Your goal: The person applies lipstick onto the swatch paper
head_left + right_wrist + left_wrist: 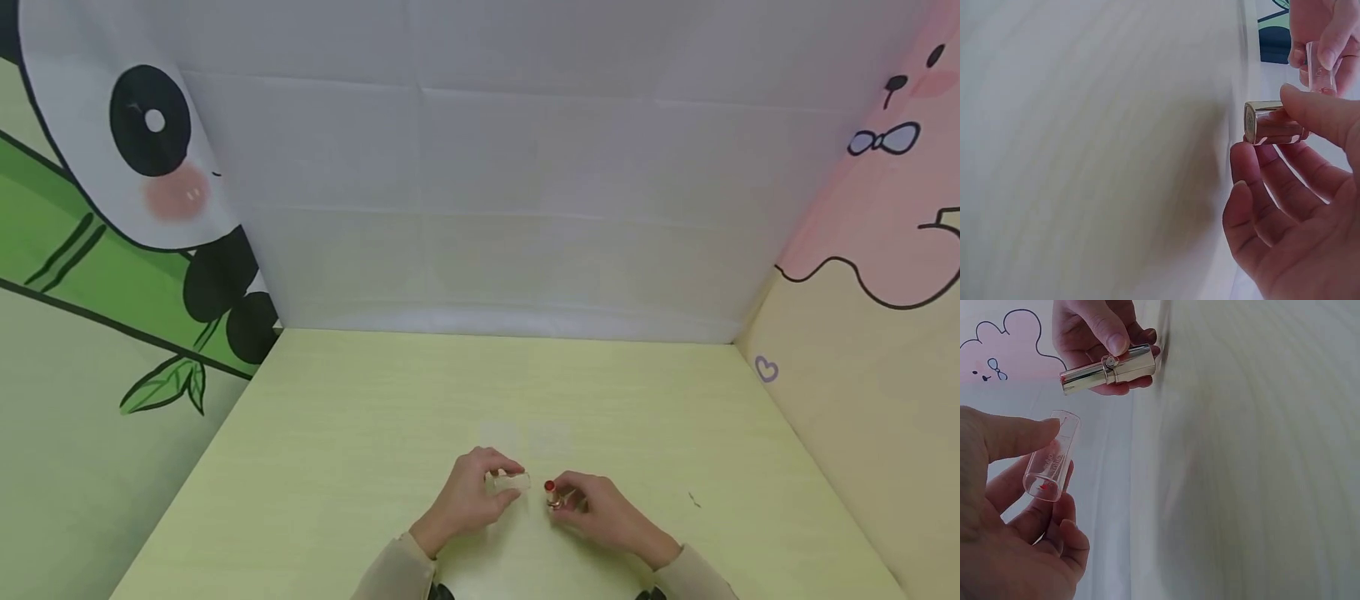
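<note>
Between thumb and fingers, my left hand [475, 493] pinches a clear lipstick cap [1052, 456], a see-through tube with faint lettering on its side. My right hand [600, 510] holds a shiny gold lipstick tube [1109, 369] with its thumb on top and fingertips beneath. From the head view the lipstick [551, 492] shows a red tip pointing up and away. Cap and lipstick are a small gap apart, both held above the table. In the right wrist view the flat base of the tube faces the camera.
A pale yellow-green table [360, 417] spreads under both hands. Two faint whitish squares [498, 435] lie on it just beyond them, and a small dark mark [694, 500] is at the right. A white back wall [487, 167] and cartoon-printed side walls [862, 350] enclose it.
</note>
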Available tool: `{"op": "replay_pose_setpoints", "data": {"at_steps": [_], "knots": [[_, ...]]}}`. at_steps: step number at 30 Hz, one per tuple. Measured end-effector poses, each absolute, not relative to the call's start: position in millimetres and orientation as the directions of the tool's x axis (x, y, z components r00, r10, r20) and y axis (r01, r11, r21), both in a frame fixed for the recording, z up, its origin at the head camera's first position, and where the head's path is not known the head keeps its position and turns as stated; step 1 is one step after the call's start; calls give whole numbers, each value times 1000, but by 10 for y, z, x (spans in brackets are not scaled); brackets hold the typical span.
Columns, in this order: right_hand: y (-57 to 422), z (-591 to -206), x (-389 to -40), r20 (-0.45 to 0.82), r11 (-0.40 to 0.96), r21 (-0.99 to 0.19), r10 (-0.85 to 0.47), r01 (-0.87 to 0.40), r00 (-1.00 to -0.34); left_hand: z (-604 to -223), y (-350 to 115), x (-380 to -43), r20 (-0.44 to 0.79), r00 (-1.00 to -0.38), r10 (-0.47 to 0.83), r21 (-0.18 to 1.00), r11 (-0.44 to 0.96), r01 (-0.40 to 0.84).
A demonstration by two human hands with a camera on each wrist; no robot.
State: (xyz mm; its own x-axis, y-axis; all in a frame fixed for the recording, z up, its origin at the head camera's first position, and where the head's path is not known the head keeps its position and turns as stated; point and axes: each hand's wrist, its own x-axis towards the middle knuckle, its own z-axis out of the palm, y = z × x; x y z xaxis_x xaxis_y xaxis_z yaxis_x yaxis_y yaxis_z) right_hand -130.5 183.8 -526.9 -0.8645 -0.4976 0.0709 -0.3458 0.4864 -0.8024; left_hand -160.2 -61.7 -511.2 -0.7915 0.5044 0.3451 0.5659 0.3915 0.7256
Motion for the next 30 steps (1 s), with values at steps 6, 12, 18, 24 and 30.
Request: {"op": "replay_pose_setpoints", "data": {"at_steps": [6,12,18,24,30], "knots": [[1878,-5277,-1312,68,484,-806,-494,-339,-867,-5173,-603,-1617,342,-791,507,718,402,568],[1901,-5281,-1330,71,490,-800,-495,-346,-866,-5223,-576,-1624,313,-808,499,746,398,534],[1901,-5282,-1346,77,499,-795,-480,-344,-874,-5254,-565,-1621,269,-833,483,808,358,468],[1882,-5289,-1360,87,497,-794,-478,-351,-874,-5312,-553,-1621,211,-859,467,865,319,387],[1868,-5291,-1367,85,505,-789,-472,-349,-877,-5359,-554,-1632,212,-854,474,851,340,400]]}}
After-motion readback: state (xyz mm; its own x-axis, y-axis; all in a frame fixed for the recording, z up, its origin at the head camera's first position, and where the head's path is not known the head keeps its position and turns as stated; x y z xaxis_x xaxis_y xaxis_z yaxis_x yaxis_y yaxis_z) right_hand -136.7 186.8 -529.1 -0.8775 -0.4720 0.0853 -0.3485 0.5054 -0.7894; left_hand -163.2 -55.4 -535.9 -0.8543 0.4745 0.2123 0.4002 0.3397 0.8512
